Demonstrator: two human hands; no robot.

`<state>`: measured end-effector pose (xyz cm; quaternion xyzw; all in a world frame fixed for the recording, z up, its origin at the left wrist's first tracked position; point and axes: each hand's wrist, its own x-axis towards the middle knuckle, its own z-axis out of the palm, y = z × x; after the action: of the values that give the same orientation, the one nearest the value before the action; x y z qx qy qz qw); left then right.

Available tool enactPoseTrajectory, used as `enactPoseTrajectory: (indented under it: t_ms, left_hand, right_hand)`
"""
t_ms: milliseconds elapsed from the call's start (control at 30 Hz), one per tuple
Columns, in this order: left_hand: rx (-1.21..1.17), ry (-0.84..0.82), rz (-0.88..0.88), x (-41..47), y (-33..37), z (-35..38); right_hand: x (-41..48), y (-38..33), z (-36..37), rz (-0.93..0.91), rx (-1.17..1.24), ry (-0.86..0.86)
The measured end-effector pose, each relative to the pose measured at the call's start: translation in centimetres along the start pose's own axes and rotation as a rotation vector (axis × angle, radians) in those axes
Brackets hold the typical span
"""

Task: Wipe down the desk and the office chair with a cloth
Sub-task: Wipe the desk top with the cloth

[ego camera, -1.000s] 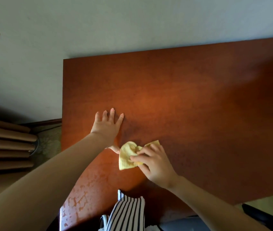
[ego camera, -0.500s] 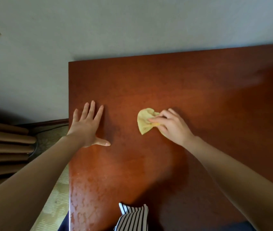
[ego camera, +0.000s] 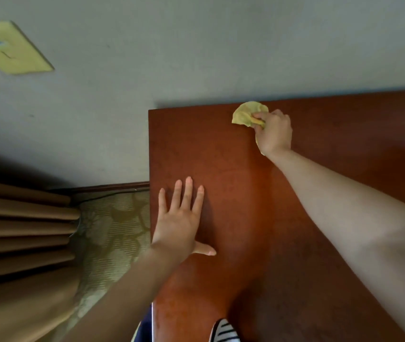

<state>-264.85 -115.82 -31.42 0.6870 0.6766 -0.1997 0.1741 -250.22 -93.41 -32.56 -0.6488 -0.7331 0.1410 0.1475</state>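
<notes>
Desk (ego camera: 223, 156): standing with its far edge against the wall (ego camera: 196, 58), its reddish top lying bare for wiping.
Cloth (ego camera: 246, 114): lying bunched at the desk's far edge, towards its left corner, likely catching the strip along the wall.
Right hand (ego camera: 274, 132): curling its fingers round the cloth and pressing it onto the desk, arm stretching out.
Left hand (ego camera: 179, 218): lying flat with fingers straight, near the desk's left edge, probably bracing the lean.
Office chair: not showing here.

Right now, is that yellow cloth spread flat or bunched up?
Bunched up. The yellow cloth is crumpled into a wad, pinched by the right hand at the desk's far edge.
</notes>
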Motion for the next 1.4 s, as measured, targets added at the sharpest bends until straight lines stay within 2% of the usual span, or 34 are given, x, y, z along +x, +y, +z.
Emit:
enactPoseTrajectory:
  t_ms: [300, 400, 533, 700, 933, 1233, 1400]
  left_hand:
    - [-0.246, 0.103, 0.118, 0.3, -3.0, 0.7]
    - [-0.289, 0.129, 0.092, 0.1, -4.5, 1.0]
    - [-0.268, 0.071, 0.006, -0.8, -6.6, 1.5]
    - [-0.253, -0.041, -0.04, -2.9, -8.2, 2.1]
    - [-0.167, -0.178, -0.129, -7.9, -7.7, 2.3]
    - [-0.143, -0.223, -0.226, -16.4, -2.9, 3.1]
    - [-0.058, -0.263, -0.218, -19.6, 0.8, 4.3]
  right_hand:
    - [1.4, -11.6, 5.4, -0.156, -0.118, -0.122]
    - [0.2, -15.4, 7.3, -0.268, -0.103, -0.192]
    - [-1.6, -17.9, 8.4, -0.402, -0.065, -0.257]
    - [-4.4, -15.2, 7.4, -0.619, -0.04, -0.337]
    - [-15.1, -11.1, 5.4, -0.661, 0.036, -0.368]
    - [-29.0, -7.1, 2.2, -0.799, 0.058, -0.446]
    - [-36.4, -3.5, 0.0, -0.834, 0.092, -0.473]
